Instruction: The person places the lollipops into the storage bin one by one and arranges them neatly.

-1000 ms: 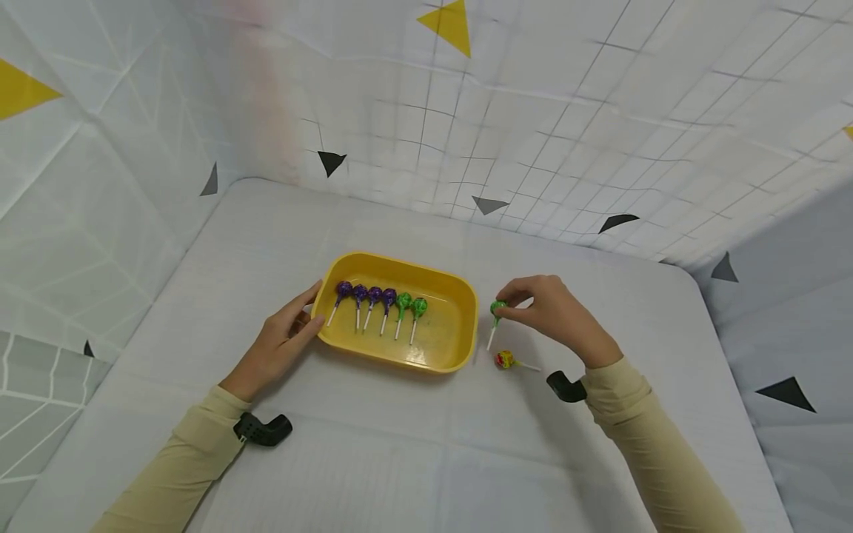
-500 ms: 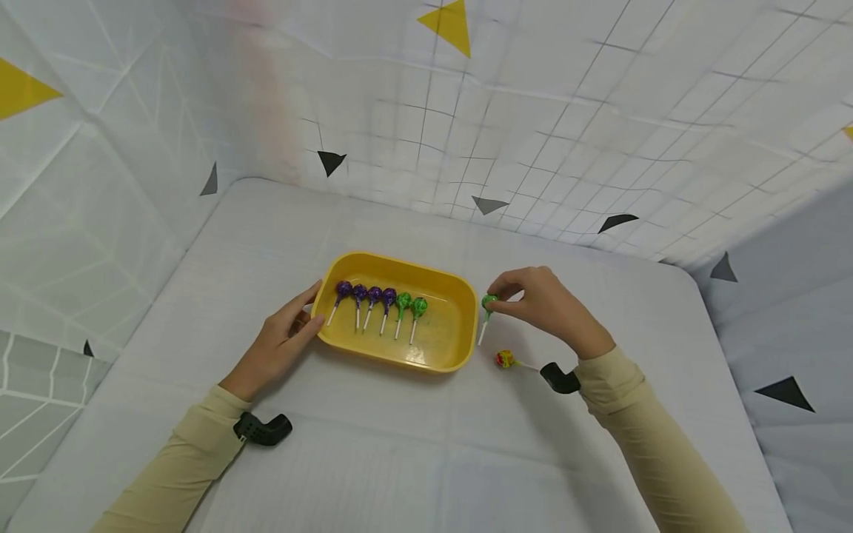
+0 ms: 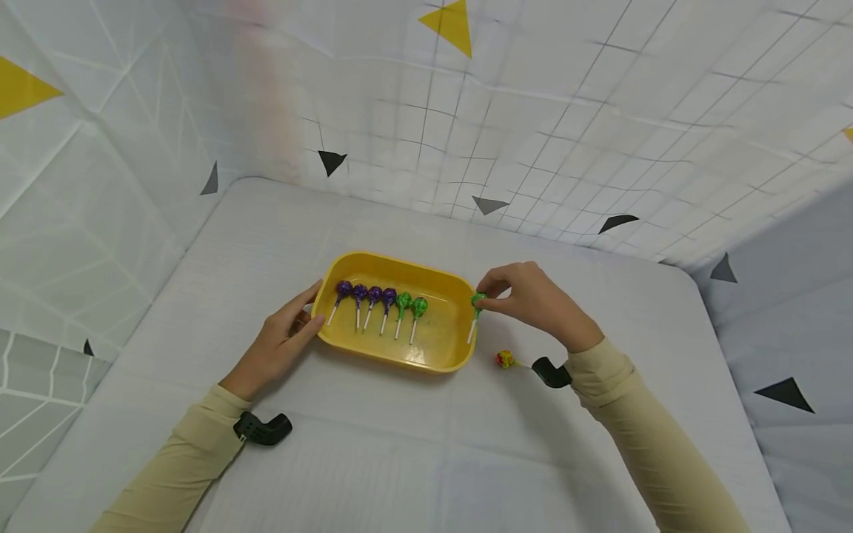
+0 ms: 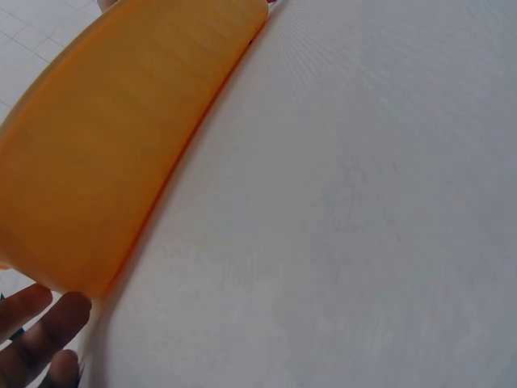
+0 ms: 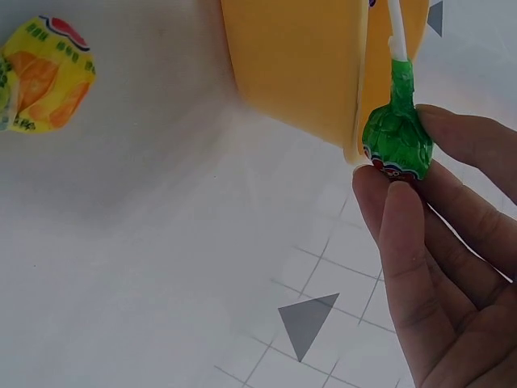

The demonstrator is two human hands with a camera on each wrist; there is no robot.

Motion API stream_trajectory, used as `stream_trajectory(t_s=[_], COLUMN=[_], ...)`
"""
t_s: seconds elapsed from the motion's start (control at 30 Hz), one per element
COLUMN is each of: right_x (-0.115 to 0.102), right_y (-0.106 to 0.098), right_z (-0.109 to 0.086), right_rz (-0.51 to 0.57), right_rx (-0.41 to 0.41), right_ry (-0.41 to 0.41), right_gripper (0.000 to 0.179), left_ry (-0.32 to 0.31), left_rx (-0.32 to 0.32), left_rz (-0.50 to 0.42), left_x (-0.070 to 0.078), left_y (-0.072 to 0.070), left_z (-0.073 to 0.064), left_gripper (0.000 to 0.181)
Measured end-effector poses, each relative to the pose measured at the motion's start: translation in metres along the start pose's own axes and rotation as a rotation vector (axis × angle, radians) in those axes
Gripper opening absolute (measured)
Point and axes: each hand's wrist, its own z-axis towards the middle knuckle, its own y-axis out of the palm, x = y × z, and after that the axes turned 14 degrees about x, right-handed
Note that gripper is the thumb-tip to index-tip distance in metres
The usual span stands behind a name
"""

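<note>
My right hand [image 3: 536,300] pinches a green-wrapped lollipop [image 5: 397,137] by its candy head, fingertips on one side and thumb on the other. In the head view its white stick hangs downward over the right rim of the yellow tray [image 3: 460,348]. At the tray's left end, my left hand [image 3: 276,344] rests its fingertips and thumb against the rim. The left wrist view shows fingers [image 4: 65,319] touching the tray's outer end wall. Inside the tray lie several purple lollipops [image 3: 375,295] and two green lollipops [image 3: 403,300] in a row, sticks toward me.
A yellow-and-red lollipop [image 3: 505,359] lies on the white table [image 3: 373,451], right of the tray; its stick is partly hidden behind the wrist camera [image 3: 550,372]. White patterned sheets [image 3: 533,111] hang behind the table and at its sides.
My right hand has moved left with the green lollipop, from the table beside the tray to over its right rim. The left hand and tray have stayed put.
</note>
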Motion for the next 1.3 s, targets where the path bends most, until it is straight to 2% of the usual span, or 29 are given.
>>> stream_trajectory(t_s=[0.43, 0.87, 1.3], right_x=[-0.008, -0.019, -0.027], right_y=[0.007, 0.016, 0.03], right_z=[0.011, 0.026, 0.04], right_rz=[0.01, 0.018, -0.049], right_rx=[-0.033, -0.121, -0.18], right_ry=[-0.031, -0.07, -0.082], right_gripper=[0.012, 0.008, 0.009], left_ry=[0.0, -0.003, 0.005], left_rx=[-0.003, -0.003, -0.002], left_rz=[0.011, 0.016, 0.01], left_x=[0.001, 0.003, 0.001], left_y=[0.0, -0.001, 0.0], left_z=[0.0, 0.0, 0.001], left_gripper=[0.06, 0.06, 0.06])
